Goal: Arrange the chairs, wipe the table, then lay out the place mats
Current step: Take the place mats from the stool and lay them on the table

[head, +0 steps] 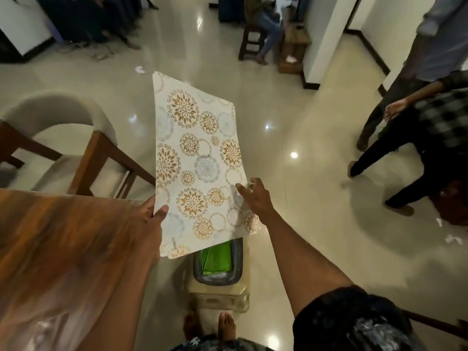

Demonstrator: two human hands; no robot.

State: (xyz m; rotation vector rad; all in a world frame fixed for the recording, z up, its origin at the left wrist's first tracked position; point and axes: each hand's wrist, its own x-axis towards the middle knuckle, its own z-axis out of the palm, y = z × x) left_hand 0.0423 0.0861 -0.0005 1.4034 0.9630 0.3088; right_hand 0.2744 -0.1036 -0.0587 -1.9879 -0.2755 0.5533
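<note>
Floor [291, 102]: glossy cream tile, fills most of view, light spots reflected. Wooden bench [58, 249] at 8 o'clock, motion-blurred, corner reaching toward centre. Chair [76, 148] at 9–10 o'clock, pale curved back, brown wood legs, standing on floor just beyond bench edge. Two people at 2–3 o'clock, one in a checked shirt [445, 115] bending, dark trousers; another standing behind. More people and a wooden stool [249, 44] at 12–1 o'clock, far off, blurred.

Place mat [197, 160] at centre, held in air over floor, long axis running 12 to 6, tilted, cream with gold and grey-blue floral circles, "KUBER" printed near lower left edge. Left hand [149, 216] at 7 o'clock of mat, pinches its left edge, thumb on top, fingers under. Right hand [253, 196] at 4 o'clock of mat, fingers spread and loosely extended at right edge; touching or just off it, cannot tell; not gripping.

Grey basket [240, 252] at 6 o'clock, under mat's near end, on a clear plastic stool [222, 297]; green cloth [217, 258] inside. Bare foot [226, 325] at 6 o'clock bottom edge. Paper scraps [452, 239] on floor at 4 o'clock.
</note>
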